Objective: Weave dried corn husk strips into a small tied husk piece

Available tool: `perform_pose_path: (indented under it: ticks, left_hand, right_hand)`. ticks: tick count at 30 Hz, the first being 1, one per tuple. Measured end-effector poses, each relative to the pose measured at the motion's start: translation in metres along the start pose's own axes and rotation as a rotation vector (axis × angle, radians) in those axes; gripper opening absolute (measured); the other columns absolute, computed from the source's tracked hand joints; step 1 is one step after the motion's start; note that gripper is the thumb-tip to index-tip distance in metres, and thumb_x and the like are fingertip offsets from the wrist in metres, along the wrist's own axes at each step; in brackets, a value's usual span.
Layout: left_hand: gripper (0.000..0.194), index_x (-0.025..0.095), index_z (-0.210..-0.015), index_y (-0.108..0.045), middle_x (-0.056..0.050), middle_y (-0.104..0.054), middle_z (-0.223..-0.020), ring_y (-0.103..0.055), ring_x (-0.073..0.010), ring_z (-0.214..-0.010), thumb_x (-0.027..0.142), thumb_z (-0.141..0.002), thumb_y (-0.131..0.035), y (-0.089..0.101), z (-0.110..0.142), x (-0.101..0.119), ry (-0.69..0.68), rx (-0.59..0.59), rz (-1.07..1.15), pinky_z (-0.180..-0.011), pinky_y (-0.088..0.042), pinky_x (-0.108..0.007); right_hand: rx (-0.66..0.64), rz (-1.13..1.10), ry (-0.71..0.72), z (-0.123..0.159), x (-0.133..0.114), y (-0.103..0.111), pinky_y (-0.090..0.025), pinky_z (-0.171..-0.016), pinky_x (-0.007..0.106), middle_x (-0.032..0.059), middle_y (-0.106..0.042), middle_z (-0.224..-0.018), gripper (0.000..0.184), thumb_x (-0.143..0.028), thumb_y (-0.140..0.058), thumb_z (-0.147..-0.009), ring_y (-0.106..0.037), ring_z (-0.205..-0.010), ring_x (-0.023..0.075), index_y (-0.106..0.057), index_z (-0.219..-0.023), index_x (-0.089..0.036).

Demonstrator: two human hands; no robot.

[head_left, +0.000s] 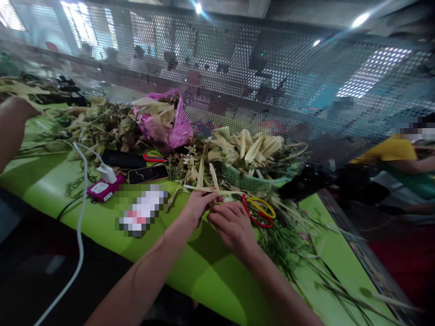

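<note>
My left hand and my right hand meet over the green table, both pinched on a long pale leaf strip that runs leftward from them. Just right of my right hand lie red and yellow handled scissors. Behind the hands stands a green basket heaped with pale husk pieces.
A pink plastic bag of husks sits at the back. A phone, a pink power bank with a white charger and cable, and a black case lie left. Another person's arm is far left; a person in yellow far right. Loose stems litter the right side.
</note>
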State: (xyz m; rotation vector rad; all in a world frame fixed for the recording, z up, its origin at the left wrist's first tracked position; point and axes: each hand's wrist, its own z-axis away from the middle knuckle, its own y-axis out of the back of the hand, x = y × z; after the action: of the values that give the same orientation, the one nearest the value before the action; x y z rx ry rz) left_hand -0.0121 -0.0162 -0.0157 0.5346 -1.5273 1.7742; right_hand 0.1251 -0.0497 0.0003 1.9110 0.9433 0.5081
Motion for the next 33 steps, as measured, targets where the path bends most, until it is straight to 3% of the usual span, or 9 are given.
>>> perform_pose_path:
  ticks: [5, 8, 15, 19, 22, 24, 29, 33]
  left_hand:
    - [0.032, 0.012, -0.083, -0.067, -0.001, -0.063, -0.065, -0.058, -0.0106, -0.060, 0.026, -0.057, -0.080, 0.001, -0.003, -0.001, -0.089, 0.004, -0.105, -0.060, -0.045, -0.022]
    - [0.029, 0.013, -0.078, -0.067, 0.000, -0.064, -0.065, -0.056, -0.0103, -0.059, 0.023, -0.054, -0.080, -0.001, -0.003, -0.001, -0.146, 0.051, -0.158, -0.062, -0.045, -0.024]
    - [0.028, 0.011, -0.076, -0.068, -0.005, -0.066, -0.073, -0.057, -0.0127, -0.067, 0.026, -0.056, -0.080, -0.006, 0.003, -0.001, -0.069, -0.134, -0.235, -0.069, -0.047, -0.027]
    - [0.028, 0.010, -0.084, -0.071, -0.006, -0.067, -0.078, -0.056, -0.0125, -0.071, 0.032, -0.067, -0.074, -0.007, 0.007, 0.000, -0.018, -0.224, -0.252, -0.072, -0.046, -0.027]
    - [0.028, 0.010, -0.088, -0.072, -0.006, -0.068, -0.080, -0.055, -0.0115, -0.071, 0.029, -0.067, -0.074, -0.007, 0.008, 0.001, -0.025, -0.266, -0.277, -0.071, -0.044, -0.024]
    - [0.027, 0.010, -0.087, -0.072, -0.005, -0.068, -0.079, -0.054, -0.0106, -0.069, 0.026, -0.065, -0.076, -0.007, 0.006, 0.001, -0.058, -0.236, -0.301, -0.067, -0.043, -0.022]
    - [0.020, 0.011, -0.079, -0.071, -0.006, -0.067, -0.075, -0.054, -0.0109, -0.064, 0.023, -0.063, -0.072, -0.004, -0.001, 0.000, -0.133, -0.018, -0.301, -0.062, -0.043, -0.022]
    - [0.017, 0.011, -0.078, -0.070, -0.003, -0.063, -0.067, -0.051, -0.0104, -0.060, 0.021, -0.065, -0.065, 0.002, -0.006, -0.002, -0.197, 0.056, -0.417, -0.059, -0.040, -0.022]
  right_hand:
    - [0.035, -0.031, 0.021, 0.004, -0.001, 0.001, -0.038, -0.084, 0.035, 0.0014, -0.071, -0.092, 0.025, -0.012, -0.054, -0.084, -0.057, -0.089, 0.0195, -0.066, -0.099, -0.027]
    - [0.110, -0.094, -0.045, 0.005, 0.000, 0.005, -0.039, -0.081, 0.035, 0.0010, -0.072, -0.090, 0.021, -0.015, -0.055, -0.084, -0.060, -0.085, 0.0192, -0.066, -0.097, -0.028]
    - [0.375, -0.331, -0.494, 0.002, 0.024, 0.014, -0.040, -0.086, 0.041, 0.0054, -0.067, -0.093, 0.004, -0.027, -0.063, -0.080, -0.057, -0.094, 0.0249, -0.064, -0.081, -0.023]
    - [0.344, -0.623, -0.766, 0.005, 0.036, 0.008, -0.044, -0.073, 0.034, 0.0018, -0.063, -0.077, 0.014, -0.034, -0.064, -0.077, -0.056, -0.074, 0.0203, -0.062, -0.080, -0.020]
    - [0.317, -0.702, -0.822, 0.007, 0.038, 0.002, -0.043, -0.061, 0.029, -0.0001, -0.060, -0.070, 0.018, -0.037, -0.061, -0.079, -0.053, -0.063, 0.0163, -0.059, -0.079, -0.019]
    - [0.288, -0.743, -0.835, 0.007, 0.039, 0.000, -0.043, -0.060, 0.029, 0.0003, -0.061, -0.070, 0.021, -0.040, -0.062, -0.079, -0.054, -0.063, 0.0161, -0.058, -0.079, -0.019]
    - [0.168, -0.902, -0.826, 0.003, 0.037, 0.003, -0.046, -0.061, 0.029, 0.0013, -0.064, -0.072, 0.032, -0.040, -0.065, -0.076, -0.059, -0.065, 0.0171, -0.055, -0.097, -0.018]
    - [0.190, -0.776, -0.724, 0.000, 0.028, 0.011, -0.047, -0.065, 0.029, 0.0018, -0.064, -0.078, 0.034, -0.032, -0.069, -0.071, -0.060, -0.071, 0.0178, -0.055, -0.101, -0.019]
